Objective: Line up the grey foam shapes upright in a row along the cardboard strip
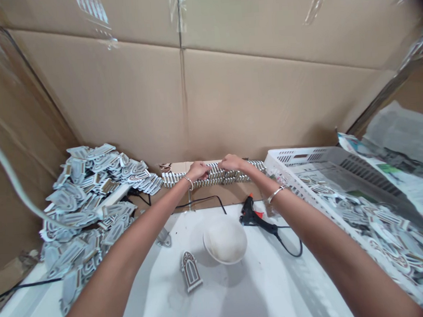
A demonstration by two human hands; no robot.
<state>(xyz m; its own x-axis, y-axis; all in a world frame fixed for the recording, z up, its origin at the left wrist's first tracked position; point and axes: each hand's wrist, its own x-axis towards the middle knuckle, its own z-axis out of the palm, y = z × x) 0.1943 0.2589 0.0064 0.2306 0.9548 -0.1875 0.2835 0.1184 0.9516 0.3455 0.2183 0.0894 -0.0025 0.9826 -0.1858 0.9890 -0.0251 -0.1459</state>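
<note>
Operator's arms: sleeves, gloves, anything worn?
No sleeves or gloves: the left forearm, right forearm, left grip and right grip are bare. Each wrist wears one thin silver-coloured bangle, left bangle, right bangle. No cables or markings show.

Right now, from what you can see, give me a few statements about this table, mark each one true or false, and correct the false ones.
1. The left hand and right hand rest on a row of arch-shaped cutouts standing on edge. True.
2. The hot glue gun lies in the white plastic crate. False: it lies on the white table, left of the crate.
3. The left wrist is bare. False: it wears a metal bangle.
4. A heap of loose arch-shaped cutouts lies left of the hands. True.
5. A single cutout lies near the round white bowl. True.
</note>
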